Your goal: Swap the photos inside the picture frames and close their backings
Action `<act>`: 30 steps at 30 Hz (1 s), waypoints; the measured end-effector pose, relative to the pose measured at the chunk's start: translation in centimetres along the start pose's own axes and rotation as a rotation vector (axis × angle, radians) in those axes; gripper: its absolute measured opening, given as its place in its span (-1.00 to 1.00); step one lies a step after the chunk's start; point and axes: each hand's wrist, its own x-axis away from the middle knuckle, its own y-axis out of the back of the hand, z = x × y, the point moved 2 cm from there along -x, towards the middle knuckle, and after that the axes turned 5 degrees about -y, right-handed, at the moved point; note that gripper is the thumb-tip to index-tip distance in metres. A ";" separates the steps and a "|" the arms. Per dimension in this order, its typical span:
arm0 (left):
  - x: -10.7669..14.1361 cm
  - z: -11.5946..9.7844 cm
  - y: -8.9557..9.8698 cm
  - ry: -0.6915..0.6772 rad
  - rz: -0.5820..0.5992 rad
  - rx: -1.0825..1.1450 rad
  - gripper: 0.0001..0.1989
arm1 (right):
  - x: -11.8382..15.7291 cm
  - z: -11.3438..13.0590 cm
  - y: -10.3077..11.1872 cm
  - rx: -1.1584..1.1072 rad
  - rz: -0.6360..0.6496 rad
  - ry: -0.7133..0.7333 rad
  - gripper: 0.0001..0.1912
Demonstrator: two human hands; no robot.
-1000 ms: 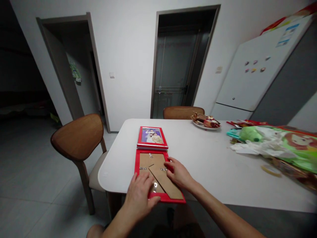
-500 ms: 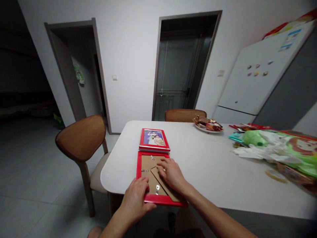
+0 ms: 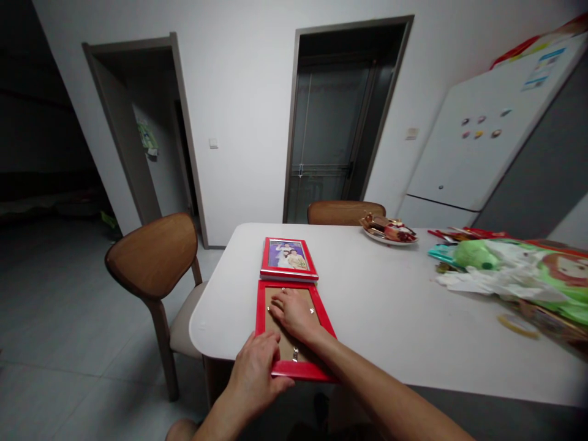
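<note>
A red picture frame [image 3: 328, 327] lies face down at the table's near edge, its brown backing board [image 3: 275, 334] and small metal clips showing. My left hand [image 3: 257, 367] grips the frame's near left corner, thumb along the near rim and fingers over the left side. Across the backing board lies my right hand [image 3: 294, 315], its fingers bent loosely and apart on the board near the upper left clips. The hand and forearm hide the stand flap. Just beyond, a second red picture frame [image 3: 313, 266] rests face up with a photo of people in it.
The white table [image 3: 376, 306] holds a plate [image 3: 402, 242] with food or wrapped items at the far side. A heap of green and white plastic bags [image 3: 505, 263] and a tape roll [image 3: 519, 326] lie at right. Wooden chairs [image 3: 154, 263] stand at the left and far sides.
My right hand has moved left from the raised stand flap toward the upper left of the backing board. The left hand keeps its hold on the frame's corner.
</note>
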 end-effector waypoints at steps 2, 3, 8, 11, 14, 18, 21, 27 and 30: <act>0.0 0.0 0.0 0.005 0.003 0.001 -0.45 | -0.3 -0.8 0.1 0.013 -0.024 -0.043 -0.68; 0.1 0.0 0.0 0.005 0.003 0.000 -0.44 | -0.5 -1.2 0.1 0.017 -0.029 -0.059 -0.68; 0.1 0.0 0.0 0.012 -0.003 -0.015 -0.45 | -1.0 -2.1 -0.1 0.002 -0.006 -0.056 -0.73; 0.1 0.0 0.1 0.016 0.002 -0.023 -0.42 | -1.0 -1.8 0.0 -0.014 0.009 -0.045 -0.72; 0.1 0.0 0.1 0.030 0.010 -0.028 -0.40 | -0.8 -1.2 0.2 -0.034 0.012 -0.032 -0.71; 0.1 -0.1 0.2 0.028 -0.002 -0.007 -0.46 | 0.5 -1.1 1.3 -0.105 -0.010 0.007 -0.65; 0.1 -0.1 0.3 0.013 -0.025 0.025 -0.47 | 2.6 -1.9 2.8 -0.259 0.131 0.152 -0.65; 0.2 0.0 0.0 0.011 -0.031 0.052 -0.55 | 6.1 -2.6 4.5 -0.327 0.404 0.269 -0.71; 0.2 0.1 -0.1 0.029 -0.033 0.049 -0.59 | 6.3 -2.1 3.8 -0.331 0.297 0.227 -0.86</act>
